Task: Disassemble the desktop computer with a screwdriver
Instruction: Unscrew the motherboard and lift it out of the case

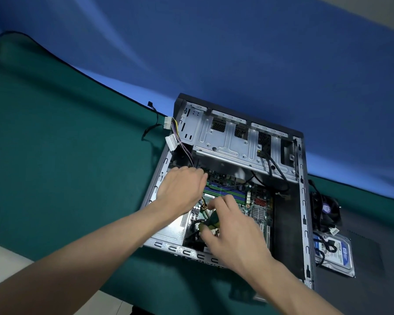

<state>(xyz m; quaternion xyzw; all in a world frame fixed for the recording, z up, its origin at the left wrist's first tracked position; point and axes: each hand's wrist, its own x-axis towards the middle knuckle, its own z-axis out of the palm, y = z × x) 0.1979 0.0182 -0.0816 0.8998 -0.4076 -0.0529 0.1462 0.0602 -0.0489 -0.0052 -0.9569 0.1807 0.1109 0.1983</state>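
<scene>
An open desktop case (304, 201) lies on its side on a green mat, its green motherboard (248, 196) exposed. My right hand (232, 228) grips a green-and-yellow screwdriver handle (210, 220) over the board's near left part; the tip is hidden. My left hand (182, 185) reaches into the case's left side, fingers curled down at the board's far edge; what they touch is hidden. A silver drive cage (228, 142) fills the far end.
Loose power connectors (171, 135) with coloured wires hang over the case's far left corner. A black fan (326, 210) and a hard drive (337, 255) with cables lie right of the case. A blue backdrop rises behind the green mat (66, 137).
</scene>
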